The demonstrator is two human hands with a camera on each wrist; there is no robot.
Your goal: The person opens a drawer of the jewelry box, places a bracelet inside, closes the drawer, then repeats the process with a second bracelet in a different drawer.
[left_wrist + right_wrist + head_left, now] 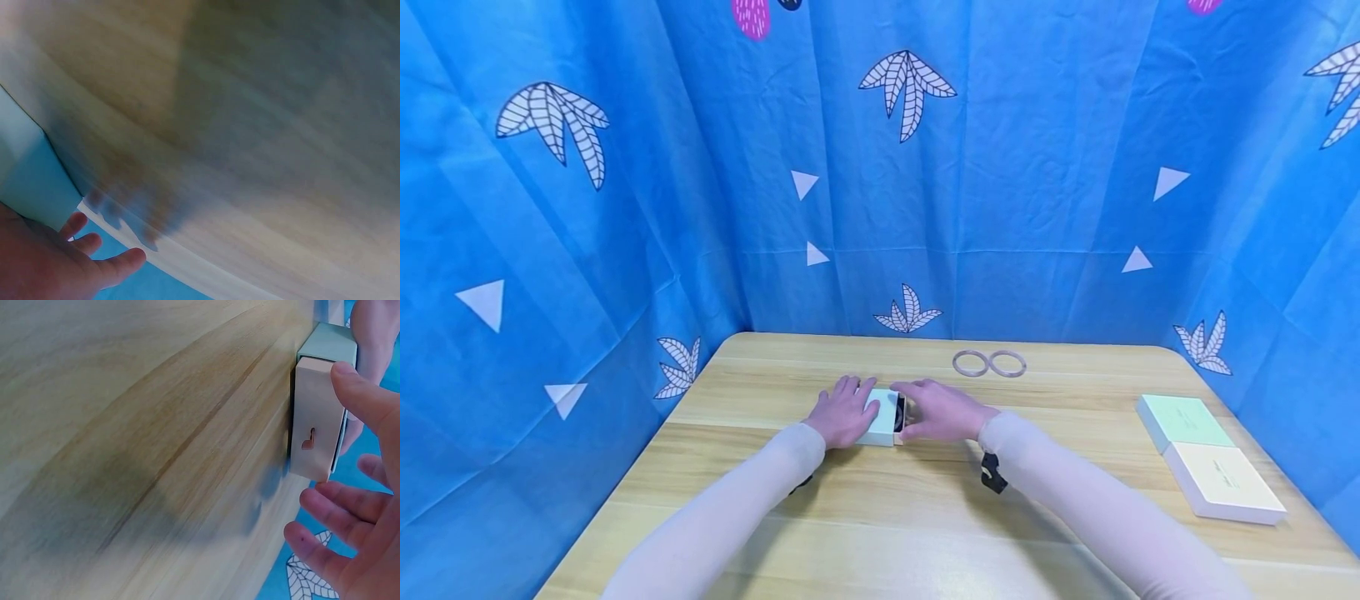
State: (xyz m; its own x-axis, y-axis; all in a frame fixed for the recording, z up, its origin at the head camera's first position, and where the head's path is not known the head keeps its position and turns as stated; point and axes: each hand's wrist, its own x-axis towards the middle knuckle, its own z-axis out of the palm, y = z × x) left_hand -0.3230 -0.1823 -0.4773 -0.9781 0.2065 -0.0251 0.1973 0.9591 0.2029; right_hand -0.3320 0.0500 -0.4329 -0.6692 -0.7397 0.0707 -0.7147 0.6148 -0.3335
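Note:
A mint-green sleeve box [880, 429] lies on the table, its pale inner drawer [312, 419] sticking partly out at the right end. Something dark sits inside the exposed part of the drawer. My left hand [846, 412] rests across the top of the sleeve, fingers stretched toward its far edge. In the left wrist view only part of that left hand [81, 262] appears. My right hand [943, 410] holds the drawer's end, thumb at the near corner and a fingertip at the far corner. The end wall has a small notched hole.
Behind the hands lie two pale purple rings [972, 363], side by side. At the right edge of the wooden table [895, 533] are a green box [1187, 421] and a cream box [1228, 482], set end to end. A blue patterned curtain [1037, 167] surrounds the back and sides.

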